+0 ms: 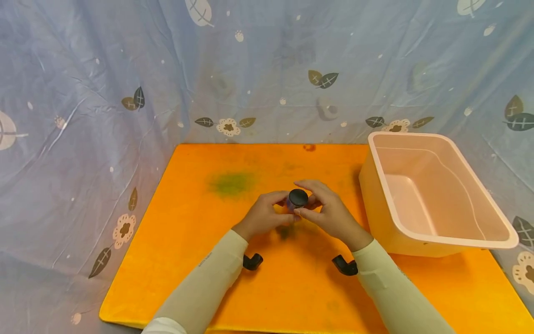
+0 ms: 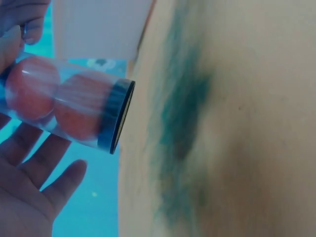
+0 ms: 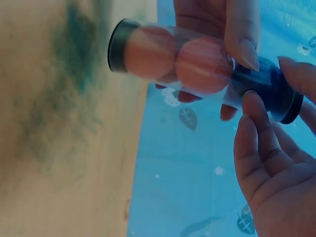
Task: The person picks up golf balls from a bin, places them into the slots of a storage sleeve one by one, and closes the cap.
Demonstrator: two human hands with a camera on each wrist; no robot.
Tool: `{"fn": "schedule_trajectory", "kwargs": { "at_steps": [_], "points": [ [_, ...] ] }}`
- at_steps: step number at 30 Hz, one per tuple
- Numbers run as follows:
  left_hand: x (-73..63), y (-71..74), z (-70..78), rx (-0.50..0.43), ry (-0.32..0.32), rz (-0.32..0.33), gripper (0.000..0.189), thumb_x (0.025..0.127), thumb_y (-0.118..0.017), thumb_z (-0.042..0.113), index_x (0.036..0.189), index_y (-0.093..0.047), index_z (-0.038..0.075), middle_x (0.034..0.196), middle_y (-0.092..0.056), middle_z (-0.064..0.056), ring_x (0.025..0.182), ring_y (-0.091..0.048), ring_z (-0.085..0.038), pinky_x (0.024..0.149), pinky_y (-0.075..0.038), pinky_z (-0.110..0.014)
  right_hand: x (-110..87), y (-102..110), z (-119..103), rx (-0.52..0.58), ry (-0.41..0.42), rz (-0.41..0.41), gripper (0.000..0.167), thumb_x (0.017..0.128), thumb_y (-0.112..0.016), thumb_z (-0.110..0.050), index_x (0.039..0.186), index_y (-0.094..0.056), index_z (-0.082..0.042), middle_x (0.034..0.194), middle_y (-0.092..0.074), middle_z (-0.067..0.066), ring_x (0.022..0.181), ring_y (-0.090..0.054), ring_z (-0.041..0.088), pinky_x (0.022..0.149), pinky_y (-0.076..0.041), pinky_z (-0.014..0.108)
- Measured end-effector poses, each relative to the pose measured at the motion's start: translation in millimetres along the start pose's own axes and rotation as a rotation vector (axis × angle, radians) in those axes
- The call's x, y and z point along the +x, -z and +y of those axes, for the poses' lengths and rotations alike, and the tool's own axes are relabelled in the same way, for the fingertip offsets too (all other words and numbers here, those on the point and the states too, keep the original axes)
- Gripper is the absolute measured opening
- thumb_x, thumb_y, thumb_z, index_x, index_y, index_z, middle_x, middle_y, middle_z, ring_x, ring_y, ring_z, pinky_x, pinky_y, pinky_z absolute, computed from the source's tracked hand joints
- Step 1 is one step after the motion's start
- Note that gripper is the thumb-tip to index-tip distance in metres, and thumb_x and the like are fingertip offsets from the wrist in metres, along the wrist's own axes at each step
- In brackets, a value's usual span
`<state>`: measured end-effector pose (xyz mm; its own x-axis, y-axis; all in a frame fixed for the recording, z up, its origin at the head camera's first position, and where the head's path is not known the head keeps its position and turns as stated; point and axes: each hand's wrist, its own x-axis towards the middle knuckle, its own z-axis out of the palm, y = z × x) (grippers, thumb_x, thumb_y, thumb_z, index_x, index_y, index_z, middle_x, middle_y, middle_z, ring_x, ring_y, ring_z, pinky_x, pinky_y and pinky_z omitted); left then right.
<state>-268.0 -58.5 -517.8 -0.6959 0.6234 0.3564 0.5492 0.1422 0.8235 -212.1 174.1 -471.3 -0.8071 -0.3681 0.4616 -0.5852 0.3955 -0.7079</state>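
Note:
Upright between both hands in the head view is a clear tube with a black cap [image 1: 298,198]. The wrist views show it from the side: the clear tube [image 2: 57,94] has a black cap at each end. Two orange-red balls [image 3: 203,65] sit inside it, with something dark blue at the upper end. My left hand [image 1: 267,215] holds the tube from the left, its thumb [image 3: 245,47] along the wall. Around the dark upper end, my right hand [image 1: 333,213] pinches with thumb and fingertips. The lower cap [image 2: 116,117] hangs above the table.
A large pink plastic bin [image 1: 385,204] stands at the right of the orange tabletop [image 1: 183,260]. Patterned blue-grey curtains [image 1: 267,60] enclose the back and sides. A green stain [image 1: 232,183] marks the table. Black wrist mounts [image 1: 252,262] stick out beside the sleeves.

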Motion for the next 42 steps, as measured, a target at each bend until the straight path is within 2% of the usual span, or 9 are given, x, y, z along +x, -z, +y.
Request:
{"fn": "schedule_trajectory", "kwargs": {
  "at_steps": [4, 7, 14, 21, 29, 32, 36, 39, 42],
  "points": [
    [4.3, -5.5, -3.0, -0.065, 0.035, 0.005, 0.024, 0.096, -0.089, 0.03, 0.116, -0.075, 0.028, 0.101, -0.07, 0.005, 0.105, -0.069, -0.015, 0.096, -0.055, -0.041, -5.9, 5.3, 2.4, -0.01, -0.069, 0.021, 0.08, 0.093, -0.089, -0.004, 0.162, -0.049, -0.01, 0.147, -0.058, 0.015, 0.091, -0.068, 0.016, 0.08, -0.059, 0.04],
    [6.7, -9.1, -7.4, -0.104, 0.075, 0.018, 0.031, 0.095, -0.09, 0.026, 0.123, -0.075, 0.026, 0.108, -0.072, 0.004, 0.111, -0.07, -0.015, 0.1, -0.055, -0.041, -11.2, 10.2, 6.1, -0.008, -0.1, 0.054, 0.084, 0.092, -0.09, -0.004, 0.163, -0.047, -0.01, 0.151, -0.057, 0.017, 0.092, -0.07, 0.018, 0.083, -0.059, 0.045],
    [9.7, -11.4, -15.6, -0.135, 0.152, 0.015, 0.041, 0.095, -0.09, 0.027, 0.131, -0.071, 0.028, 0.118, -0.072, 0.004, 0.116, -0.07, -0.013, 0.102, -0.054, -0.04, -28.4, 19.2, 19.9, 0.013, -0.167, 0.092, 0.085, 0.095, -0.087, -0.003, 0.166, -0.042, -0.014, 0.144, -0.061, 0.018, 0.092, -0.071, 0.02, 0.087, -0.057, 0.057],
    [6.8, -14.6, -23.6, -0.121, 0.185, 0.024, 0.046, 0.094, -0.09, 0.028, 0.135, -0.07, 0.028, 0.114, -0.073, 0.006, 0.106, -0.071, -0.014, 0.096, -0.056, -0.038, -38.8, 17.7, 27.0, 0.017, -0.189, 0.102, 0.079, 0.097, -0.085, -0.004, 0.164, -0.045, -0.014, 0.14, -0.063, 0.017, 0.093, -0.07, 0.02, 0.086, -0.057, 0.055],
    [6.7, -16.5, -30.9, -0.116, 0.198, 0.019, 0.049, 0.096, -0.088, 0.031, 0.14, -0.067, 0.029, 0.121, -0.07, 0.006, 0.112, -0.07, -0.015, 0.097, -0.056, -0.039, -36.5, 12.3, 27.6, 0.035, -0.168, 0.102, 0.071, 0.097, -0.085, -0.004, 0.159, -0.052, -0.01, 0.137, -0.065, 0.016, 0.093, -0.07, 0.021, 0.084, -0.057, 0.038],
    [3.8, -13.4, -28.0, -0.089, 0.206, 0.026, 0.059, 0.095, -0.089, 0.034, 0.148, -0.063, 0.033, 0.131, -0.067, 0.01, 0.118, -0.066, -0.016, 0.1, -0.055, -0.041, -32.4, 10.1, 27.0, 0.031, -0.16, 0.105, 0.067, 0.097, -0.085, -0.004, 0.157, -0.056, -0.009, 0.137, -0.065, 0.015, 0.093, -0.07, 0.021, 0.085, -0.057, 0.041],
    [-1.6, -7.0, -18.1, -0.101, 0.186, 0.15, 0.06, 0.099, -0.086, 0.033, 0.153, -0.061, 0.032, 0.137, -0.065, 0.007, 0.121, -0.062, -0.022, 0.099, -0.054, -0.045, -23.7, 6.4, 26.4, 0.053, -0.145, 0.11, 0.055, 0.098, -0.083, -0.002, 0.148, -0.064, -0.006, 0.137, -0.065, 0.013, 0.096, -0.07, 0.022, 0.086, -0.058, 0.043],
    [-2.3, -3.2, -9.2, -0.146, 0.128, 0.285, 0.046, 0.104, -0.08, 0.029, 0.148, -0.067, 0.024, 0.135, -0.068, 0.0, 0.118, -0.064, -0.026, 0.096, -0.053, -0.048, -16.6, 1.8, 27.5, 0.103, -0.15, 0.121, 0.044, 0.099, -0.081, -0.002, 0.142, -0.069, -0.005, 0.136, -0.064, 0.015, 0.096, -0.07, 0.025, 0.084, -0.057, 0.036],
    [1.2, -2.1, -2.2, -0.176, 0.069, 0.358, 0.033, 0.106, -0.077, 0.025, 0.138, -0.074, 0.018, 0.131, -0.071, -0.001, 0.114, -0.066, -0.025, 0.093, -0.054, -0.046, -10.2, -5.0, 30.3, 0.181, -0.189, 0.161, 0.033, 0.103, -0.079, -0.007, 0.135, -0.074, -0.007, 0.132, -0.064, 0.015, 0.094, -0.07, 0.03, 0.081, -0.057, 0.031]
  ]
}}
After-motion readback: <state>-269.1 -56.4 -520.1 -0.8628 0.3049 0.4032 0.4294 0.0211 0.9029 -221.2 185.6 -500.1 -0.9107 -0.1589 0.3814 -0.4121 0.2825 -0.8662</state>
